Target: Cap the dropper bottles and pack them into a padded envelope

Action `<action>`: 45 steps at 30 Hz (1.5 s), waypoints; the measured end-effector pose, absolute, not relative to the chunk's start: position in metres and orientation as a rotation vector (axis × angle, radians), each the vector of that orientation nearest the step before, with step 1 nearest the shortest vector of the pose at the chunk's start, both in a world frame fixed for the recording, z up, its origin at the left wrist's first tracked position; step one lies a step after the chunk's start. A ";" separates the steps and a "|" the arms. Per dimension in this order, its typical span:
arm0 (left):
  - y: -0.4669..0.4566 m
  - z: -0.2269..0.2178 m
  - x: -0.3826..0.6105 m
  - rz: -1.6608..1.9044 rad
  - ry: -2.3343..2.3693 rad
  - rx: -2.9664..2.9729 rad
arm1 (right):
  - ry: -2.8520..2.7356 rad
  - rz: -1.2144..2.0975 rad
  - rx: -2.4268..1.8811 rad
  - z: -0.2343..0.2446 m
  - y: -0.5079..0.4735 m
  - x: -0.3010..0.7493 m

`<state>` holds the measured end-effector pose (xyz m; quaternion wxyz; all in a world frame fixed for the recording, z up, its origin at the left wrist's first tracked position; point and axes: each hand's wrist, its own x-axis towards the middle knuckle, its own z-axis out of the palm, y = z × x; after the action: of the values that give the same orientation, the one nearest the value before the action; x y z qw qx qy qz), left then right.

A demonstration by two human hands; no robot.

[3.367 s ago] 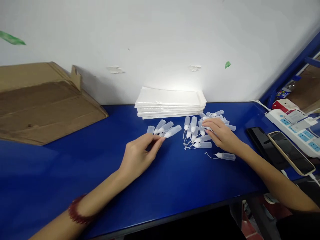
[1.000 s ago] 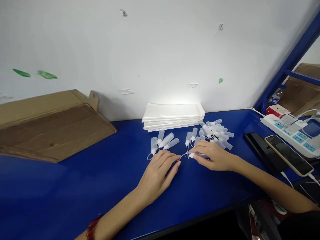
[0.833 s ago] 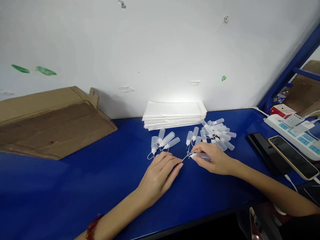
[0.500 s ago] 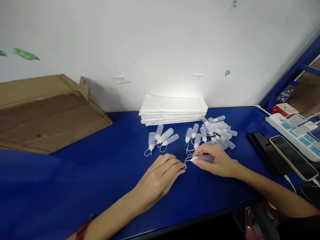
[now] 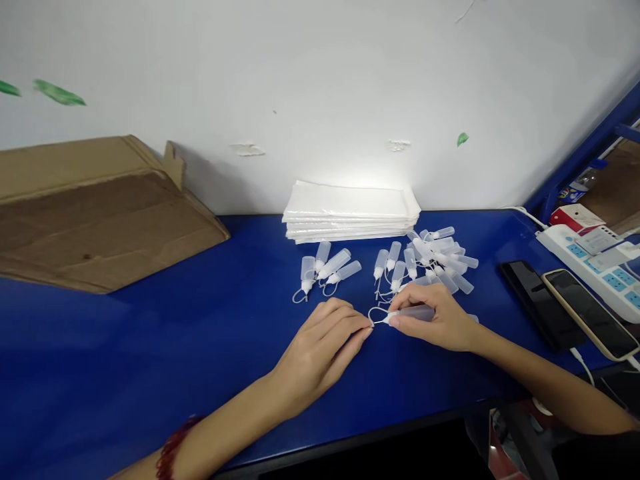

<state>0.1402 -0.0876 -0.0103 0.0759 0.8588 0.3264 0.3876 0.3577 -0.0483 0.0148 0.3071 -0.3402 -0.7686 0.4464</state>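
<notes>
My right hand (image 5: 434,316) grips a small translucent needle-tip squeeze bottle (image 5: 416,313), held on its side with the tip pointing left. A thin strap loops from the bottle's neck to a small cap (image 5: 371,324), which my left hand (image 5: 327,347) pinches between thumb and fingertips. The tip is at or very close to the cap; whether it is inside I cannot tell. Behind my right hand lies a pile of similar bottles (image 5: 443,257), with several more just left of it. A smaller group of bottles (image 5: 333,265) lies beyond my left hand.
A stack of white padded mailers (image 5: 353,212) stands against the wall. A folded cardboard box (image 5: 100,220) leans at the left of the blue table (image 5: 150,360). Two phones (image 5: 593,313) and a white power strip (image 5: 595,267) with cables lie on the right.
The bottle's tip and the cap have come nearer each other, and the strap now bows up in a rounder loop. My left fingers pinch more tightly. The view has shifted slightly.
</notes>
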 end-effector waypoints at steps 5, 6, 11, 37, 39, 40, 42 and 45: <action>-0.089 -0.011 0.138 1.147 0.968 2.597 | -2.045 1.246 -0.895 0.016 -0.053 0.356; -0.089 -0.010 0.138 1.156 0.966 2.593 | -2.046 1.248 -0.899 0.017 -0.053 0.356; -0.090 -0.008 0.138 1.161 0.961 2.589 | -2.025 1.255 -0.913 0.017 -0.053 0.356; -0.091 -0.011 0.138 1.158 0.927 2.685 | -2.053 1.228 -0.911 0.014 -0.057 0.353; -0.092 -0.011 0.139 1.172 0.917 2.714 | -2.071 1.194 -0.916 0.015 -0.058 0.351; -0.093 -0.010 0.139 1.180 0.913 2.725 | -2.074 1.179 -0.914 0.015 -0.059 0.350; -0.094 -0.009 0.139 1.198 0.907 2.738 | -2.067 1.173 -0.903 0.015 -0.060 0.349; -0.094 -0.009 0.139 1.221 0.885 2.743 | -2.041 1.213 -0.885 0.014 -0.060 0.347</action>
<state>0.1395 -0.0945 -0.0087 0.0057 0.8764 0.2826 0.3899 0.3473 -0.0605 0.0137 0.2993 -0.3332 -0.7686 0.4567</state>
